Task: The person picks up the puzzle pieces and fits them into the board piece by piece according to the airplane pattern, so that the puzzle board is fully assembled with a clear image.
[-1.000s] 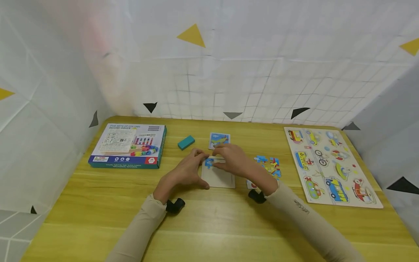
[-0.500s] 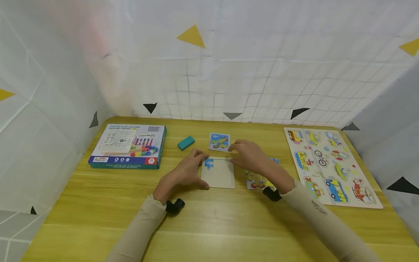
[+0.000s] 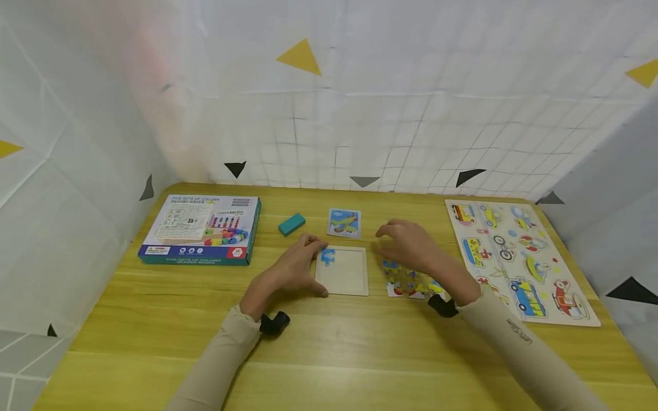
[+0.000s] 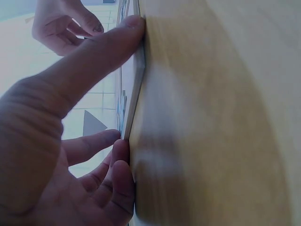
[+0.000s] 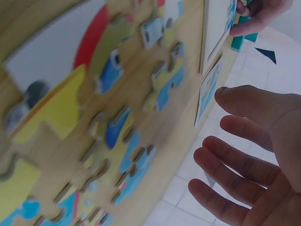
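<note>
A square wooden puzzle tray lies on the table, with one blue jigsaw piece in its upper left corner. My left hand holds the tray by its left side, thumb at the near corner and fingertips at the far one; the left wrist view shows the thumb against the edge. My right hand hovers over the far side of loose jigsaw pieces, hiding some of them. In the right wrist view its fingers are spread and hold nothing. Behind the tray lies a picture card of a yellow airplane.
A boxed bead set lies at the left, and a teal block sits between it and the card. At the right is a large vehicle peg puzzle board. A white sheet hangs behind the table.
My right hand has moved right, away from the tray and past the card, to above the loose pieces. The left hand has stayed on the tray, and the blue piece remains in its corner.
</note>
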Action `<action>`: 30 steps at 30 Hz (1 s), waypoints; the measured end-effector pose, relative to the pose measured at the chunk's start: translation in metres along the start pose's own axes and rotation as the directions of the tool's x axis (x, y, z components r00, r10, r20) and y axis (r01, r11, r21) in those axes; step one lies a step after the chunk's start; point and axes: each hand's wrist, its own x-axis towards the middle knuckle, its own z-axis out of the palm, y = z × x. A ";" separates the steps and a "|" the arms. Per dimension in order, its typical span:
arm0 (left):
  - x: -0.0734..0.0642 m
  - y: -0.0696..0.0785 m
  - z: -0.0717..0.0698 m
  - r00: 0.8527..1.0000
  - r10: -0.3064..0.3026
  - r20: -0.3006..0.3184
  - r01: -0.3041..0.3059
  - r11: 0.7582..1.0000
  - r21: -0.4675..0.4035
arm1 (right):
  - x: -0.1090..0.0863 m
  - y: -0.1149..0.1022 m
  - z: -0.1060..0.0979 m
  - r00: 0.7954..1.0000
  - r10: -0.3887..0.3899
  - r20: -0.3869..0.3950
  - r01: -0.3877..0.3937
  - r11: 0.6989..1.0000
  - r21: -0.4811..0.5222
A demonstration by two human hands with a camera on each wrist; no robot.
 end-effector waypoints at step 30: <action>0.000 0.000 0.000 1.000 -0.012 -0.001 0.012 1.000 0.004 | -0.025 0.035 -0.001 0.995 0.098 0.029 -0.097 0.994 -0.046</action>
